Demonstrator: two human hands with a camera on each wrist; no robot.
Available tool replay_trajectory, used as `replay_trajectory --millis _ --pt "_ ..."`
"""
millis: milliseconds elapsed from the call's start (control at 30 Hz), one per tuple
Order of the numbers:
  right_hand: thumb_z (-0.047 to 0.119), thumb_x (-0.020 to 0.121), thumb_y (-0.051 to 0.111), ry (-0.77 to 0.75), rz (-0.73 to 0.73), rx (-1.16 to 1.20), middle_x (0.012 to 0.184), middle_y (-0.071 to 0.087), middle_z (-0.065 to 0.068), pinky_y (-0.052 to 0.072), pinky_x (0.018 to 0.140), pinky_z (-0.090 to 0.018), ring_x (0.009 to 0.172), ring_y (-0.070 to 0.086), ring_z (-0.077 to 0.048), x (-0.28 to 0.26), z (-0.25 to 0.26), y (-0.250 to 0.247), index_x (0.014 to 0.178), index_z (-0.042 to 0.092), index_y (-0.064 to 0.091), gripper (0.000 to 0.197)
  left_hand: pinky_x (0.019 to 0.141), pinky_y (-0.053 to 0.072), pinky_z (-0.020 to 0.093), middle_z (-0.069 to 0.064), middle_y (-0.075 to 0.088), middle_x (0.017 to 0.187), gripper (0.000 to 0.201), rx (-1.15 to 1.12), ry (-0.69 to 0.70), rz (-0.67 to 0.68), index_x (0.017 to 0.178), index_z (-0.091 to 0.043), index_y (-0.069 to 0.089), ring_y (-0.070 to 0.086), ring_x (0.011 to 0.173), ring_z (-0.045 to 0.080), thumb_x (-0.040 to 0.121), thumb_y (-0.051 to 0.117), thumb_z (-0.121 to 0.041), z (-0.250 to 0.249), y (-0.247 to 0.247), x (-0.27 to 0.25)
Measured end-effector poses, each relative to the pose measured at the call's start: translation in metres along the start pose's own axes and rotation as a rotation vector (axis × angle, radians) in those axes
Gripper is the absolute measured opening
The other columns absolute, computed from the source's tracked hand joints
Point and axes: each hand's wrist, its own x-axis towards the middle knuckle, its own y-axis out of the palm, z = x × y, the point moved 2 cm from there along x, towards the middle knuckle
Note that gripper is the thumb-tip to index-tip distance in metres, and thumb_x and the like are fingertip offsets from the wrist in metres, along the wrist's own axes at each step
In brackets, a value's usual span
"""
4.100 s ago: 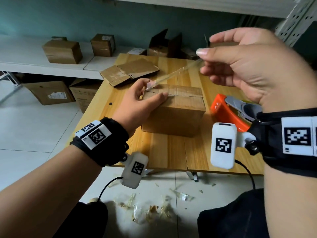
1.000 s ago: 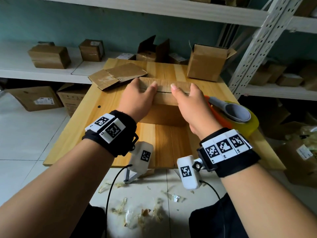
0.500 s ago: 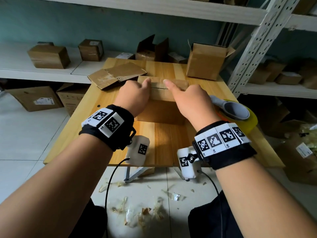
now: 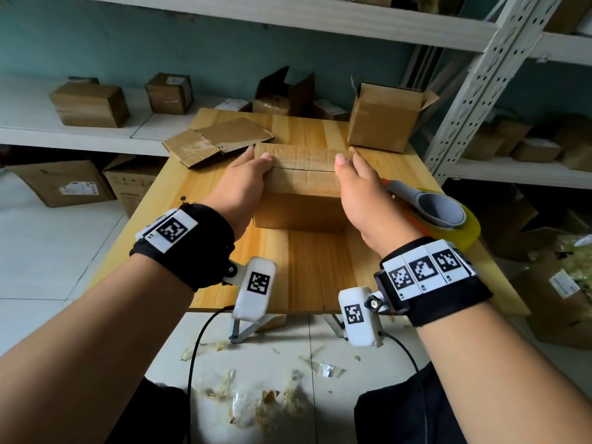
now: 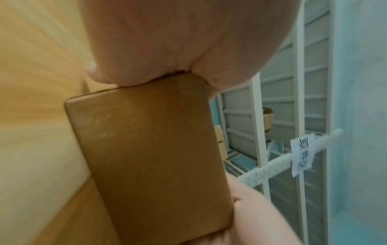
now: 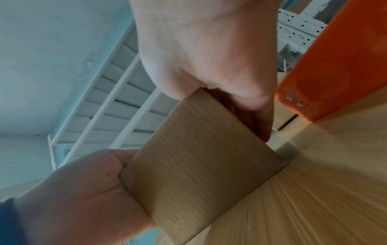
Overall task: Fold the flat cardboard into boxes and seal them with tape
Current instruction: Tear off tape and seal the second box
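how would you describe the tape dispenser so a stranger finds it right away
Start at the wooden table. Just right of the closed box gripped by both hands lies the tape dispenser. It is the only orange and grey thing among brown cardboard, with a yellowish tape roll.

Teal wall (image 4: 160, 43), white shelving (image 4: 474, 75) w/ wooden table (image 4: 304, 274) — pale tile floor (image 4: 48, 251).

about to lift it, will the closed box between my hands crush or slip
Probably light: the box looks like thin corrugated card. Its sides may flex if the left hand and right hand squeeze hard. The matte card likely grips well, so slipping seems unlikely.
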Motion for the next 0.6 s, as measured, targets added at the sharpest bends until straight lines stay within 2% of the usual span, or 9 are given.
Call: replay_trajectory --millis 67,100,167,233,300,367,433,533,600 --pt "0.052 0.112 0.037 0.027 0.003 0.126 0.173 0.026 0.003 0.023 0.121 -0.036 0.159 0.024 -0.021 0.003 -0.003 0.001 0.168 0.028 0.022 0.062 0.118 0.044 0.041 0.005 0.045 0.162 0.079 -0.023 0.077 -0.001 0.163 -0.019 0.033 0.054 0.139 0.022 0.091 0.061 -0.03 -0.004 0.001 -0.002" --pt "0.053 0.111 0.04 0.05 0.009 0.179 0.172 0.03 0.004 0.023 0.119 -0.035 0.158 0.027 -0.02 0.003 -0.004 0.002 0.166 0.028 0.027 0.062 0.117 0.045 0.04 0.005 0.049 0.159 0.071 -0.025 0.093 0.003 0.161 -0.02 0.038 0.056 0.137 0.022 0.093 0.059 -0.027 -0.006 0.001 -0.004" --pt "0.061 0.107 0.044 0.119 0.021 0.226 0.168 0.038 0.003 0.025 0.122 -0.04 0.155 0.033 -0.023 0.004 -0.005 0.004 0.163 0.029 0.036 0.065 0.109 0.053 0.043 0.008 0.065 0.14 0.043 -0.016 0.112 0.015 0.145 -0.021 0.055 0.067 0.121 0.024 0.103 0.056 -0.024 -0.007 0.004 -0.008" --pt "0.076 0.098 0.046 0.204 0.042 0.207 0.164 0.043 -0.001 0.029 0.125 -0.052 0.152 0.039 -0.028 0.004 -0.006 0.004 0.16 0.029 0.039 0.079 0.108 0.053 0.048 0.012 0.07 0.13 0.032 0.06 0.127 0.023 0.133 -0.018 0.061 0.068 0.118 0.029 0.109 0.05 -0.037 -0.007 0.006 -0.012" --pt "0.085 0.092 0.044 0.23 0.073 0.104 0.159 0.047 -0.004 0.035 0.12 -0.05 0.146 0.045 -0.03 0.003 -0.004 0.0 0.16 0.024 0.037 0.092 0.104 0.056 0.042 0.006 0.07 0.128 0.044 0.122 0.133 0.054 0.132 -0.02 0.06 0.068 0.119 0.024 0.105 0.052 -0.054 -0.008 0.006 -0.014" --pt "0.081 0.098 0.036 0.185 0.076 -0.092 0.132 0.062 -0.006 0.043 0.097 -0.039 0.12 0.059 -0.024 -0.003 0.003 -0.008 0.15 0.016 0.047 0.084 0.094 0.059 0.033 0.002 0.072 0.125 0.048 0.168 0.11 0.087 0.133 -0.019 0.059 0.07 0.115 0.019 0.102 0.055 -0.056 -0.011 0.008 -0.016" --pt "0.077 0.102 0.029 0.079 0.039 -0.262 0.093 0.062 -0.002 0.046 0.075 -0.035 0.083 0.059 -0.016 -0.007 0.008 -0.014 0.111 0.013 0.061 0.072 0.088 0.06 0.031 0.004 0.072 0.122 0.047 0.232 0.068 0.086 0.128 -0.017 0.062 0.07 0.111 0.019 0.103 0.052 -0.056 -0.013 0.007 -0.018" --pt "0.068 0.108 0.023 -0.055 -0.042 -0.414 0.071 0.062 -0.006 0.047 0.058 -0.035 0.067 0.062 -0.022 -0.008 0.008 -0.013 0.086 0.011 0.065 0.074 0.097 0.059 0.044 0.01 0.072 0.118 0.049 0.309 0.053 0.015 0.106 -0.019 0.067 0.07 0.111 0.026 0.103 0.046 -0.062 -0.017 -0.001 -0.02" --pt "0.062 0.111 0.022 -0.114 -0.111 -0.48 0.063 0.057 -0.005 0.033 0.052 -0.032 0.06 0.056 -0.021 -0.006 0.007 -0.014 0.075 0.009 0.063 0.076 0.095 0.061 0.045 0.014 0.072 0.12 0.055 0.289 0.045 -0.018 0.112 -0.014 0.069 0.071 0.112 0.03 0.103 0.046 -0.063 -0.019 -0.007 -0.02"
